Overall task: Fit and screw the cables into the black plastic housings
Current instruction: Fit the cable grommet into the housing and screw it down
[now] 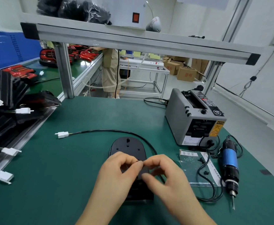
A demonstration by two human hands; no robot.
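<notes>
A black plastic housing (127,147) lies flat on the green mat, its near half under my hands. A black cable (107,131) arcs from a white connector (62,134) at the left, round the housing's far right side, and disappears beneath my right hand. My left hand (116,172) and my right hand (163,173) meet over the housing's middle, fingers curled, fingertips pinching a small dark part between them; I cannot tell what it is.
A blue electric screwdriver (230,166) lies at the right beside a plastic bag (196,168) with small black clips. A grey tape dispenser (193,117) stands behind it. More black housings with white connectors (9,111) are stacked along the left edge.
</notes>
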